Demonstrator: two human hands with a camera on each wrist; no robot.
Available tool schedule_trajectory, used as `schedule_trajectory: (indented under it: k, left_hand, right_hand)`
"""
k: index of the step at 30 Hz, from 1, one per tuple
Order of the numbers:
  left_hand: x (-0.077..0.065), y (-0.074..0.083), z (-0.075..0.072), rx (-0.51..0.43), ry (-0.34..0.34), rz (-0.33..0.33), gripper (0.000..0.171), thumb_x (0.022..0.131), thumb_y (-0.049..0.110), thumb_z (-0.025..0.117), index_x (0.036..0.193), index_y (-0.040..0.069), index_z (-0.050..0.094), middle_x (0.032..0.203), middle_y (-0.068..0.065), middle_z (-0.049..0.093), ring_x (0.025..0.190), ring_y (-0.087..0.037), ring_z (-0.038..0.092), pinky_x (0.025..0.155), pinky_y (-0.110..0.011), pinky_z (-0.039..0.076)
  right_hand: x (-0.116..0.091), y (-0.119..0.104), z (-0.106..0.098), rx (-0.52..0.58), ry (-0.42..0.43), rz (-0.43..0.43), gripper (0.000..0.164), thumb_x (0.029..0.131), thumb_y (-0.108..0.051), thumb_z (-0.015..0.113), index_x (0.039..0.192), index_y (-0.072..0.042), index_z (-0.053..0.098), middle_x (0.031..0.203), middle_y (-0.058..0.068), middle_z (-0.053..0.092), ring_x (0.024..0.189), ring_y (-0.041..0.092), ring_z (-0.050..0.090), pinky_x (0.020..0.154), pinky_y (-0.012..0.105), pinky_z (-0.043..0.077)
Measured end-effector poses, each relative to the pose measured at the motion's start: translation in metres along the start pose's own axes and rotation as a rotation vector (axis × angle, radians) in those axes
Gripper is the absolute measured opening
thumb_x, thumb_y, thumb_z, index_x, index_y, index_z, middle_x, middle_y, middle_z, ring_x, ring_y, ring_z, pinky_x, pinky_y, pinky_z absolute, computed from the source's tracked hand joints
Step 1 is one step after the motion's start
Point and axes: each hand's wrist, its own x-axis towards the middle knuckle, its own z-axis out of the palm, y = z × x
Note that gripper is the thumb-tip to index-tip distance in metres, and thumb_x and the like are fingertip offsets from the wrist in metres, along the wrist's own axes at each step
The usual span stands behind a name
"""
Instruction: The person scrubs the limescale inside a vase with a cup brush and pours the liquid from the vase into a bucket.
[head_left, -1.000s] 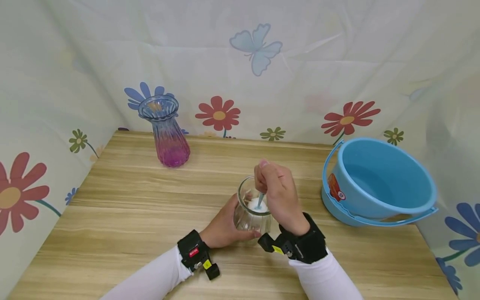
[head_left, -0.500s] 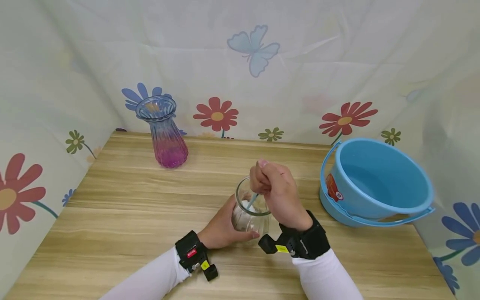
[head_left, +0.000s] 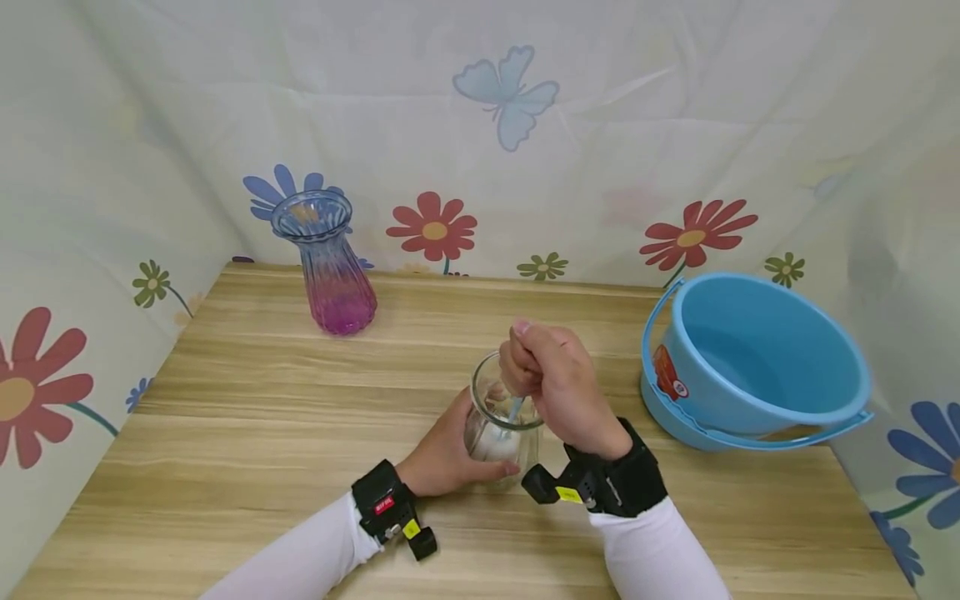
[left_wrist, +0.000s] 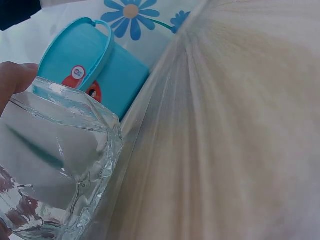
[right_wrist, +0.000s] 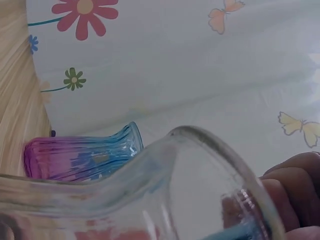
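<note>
A clear glass vase (head_left: pixel 527 450) stands tilted slightly at the middle front of the table. My left hand (head_left: pixel 442 454) grips its lower body from the left, thumb across the front. Inside it sits the white head of a bottle brush (head_left: pixel 495 443), low in the body, with a pale blue handle rising through the mouth. Curled over the rim, my right hand (head_left: pixel 555 379) holds that handle, whose upper end is hidden in the fist. Through the thick glass, the left wrist view shows the white head with a teal streak along it.
A ribbed blue-to-purple vase (head_left: pixel 339 275) stands at the back left of the wooden table (head_left: pixel 247 400). On the right is a blue bucket (head_left: pixel 757 367) with its handle lowered. A flowered curtain (head_left: pixel 360 100) encloses the back and sides.
The white brush head has gone from near the vase's mouth to lower inside it, first shifting left. My right hand has moved slightly left; my left hand keeps its hold.
</note>
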Motion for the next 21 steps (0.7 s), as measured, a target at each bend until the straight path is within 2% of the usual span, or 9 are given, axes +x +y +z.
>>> schedule_trajectory:
  k: [4,7,14,21]
  left_hand:
    - [-0.0011,-0.0024,0.0000,0.036,0.007,-0.010,0.104,0.067,0.049,0.085,0.148,0.037,0.021,0.139,0.011,0.042,0.125,-0.009,0.040,0.106,-0.047,0.035]
    - [-0.0006,-0.0021,-0.0004,0.030,0.001,-0.013,0.106,0.067,0.048,0.085,0.149,0.038,0.019,0.141,0.011,0.041,0.126,-0.010,0.039,0.106,-0.047,0.035]
    - [-0.0007,0.0001,-0.0013,0.036,-0.001,-0.010,0.103,0.068,0.048,0.085,0.148,0.037,0.021,0.140,0.011,0.042,0.126,-0.010,0.039,0.105,-0.048,0.036]
    - [-0.0014,-0.0033,-0.0008,0.060,0.005,0.000,0.102,0.068,0.050,0.084,0.148,0.037,0.021,0.137,0.012,0.043,0.125,-0.009,0.040,0.106,-0.047,0.035]
  right_hand:
    - [-0.0016,0.0000,0.0019,-0.125,0.030,-0.030,0.047,0.106,-0.016,0.030,0.059,-0.009,0.028,0.053,0.000,0.024,0.045,0.018,0.023,0.042,0.033,0.017]
    - [-0.0020,0.0003,0.0038,-0.194,0.057,-0.045,0.049,0.106,-0.019,0.031,0.058,-0.009,0.029,0.053,0.001,0.025,0.044,0.019,0.024,0.042,0.033,0.018]
    - [-0.0014,0.0022,0.0088,-0.255,0.144,-0.096,0.049,0.105,-0.018,0.034,0.057,-0.008,0.028,0.053,0.002,0.024,0.045,0.019,0.023,0.045,0.031,0.018]
    - [-0.0004,0.0040,0.0099,-0.273,0.148,-0.123,0.047,0.105,-0.016,0.033,0.059,-0.006,0.028,0.055,0.002,0.024,0.046,0.021,0.024,0.046,0.031,0.018]
